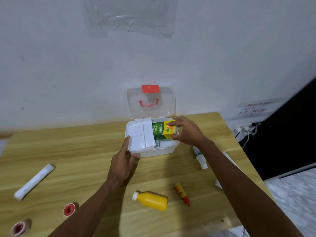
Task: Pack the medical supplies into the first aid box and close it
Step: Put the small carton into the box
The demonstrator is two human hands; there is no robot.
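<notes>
The white first aid box (153,151) stands open at the table's far middle, its clear lid (151,101) with a red latch and handle upright against the wall. A white inner tray (140,134) covers the box's left half. My right hand (186,130) grips a green and yellow carton (162,130) over the box's right half, partly inside. My left hand (124,159) holds the box's front left corner. On the table lie a yellow bottle (151,200), a red and yellow tube (182,194), a white bottle (201,158), a white roll (34,182) and two tape rolls (69,209).
The wooden table (85,159) stands against a white wall. A second tape roll (19,228) sits at the front left edge. White paper packets (218,183) lie partly under my right forearm. Cables and a power strip (244,129) hang right of the table.
</notes>
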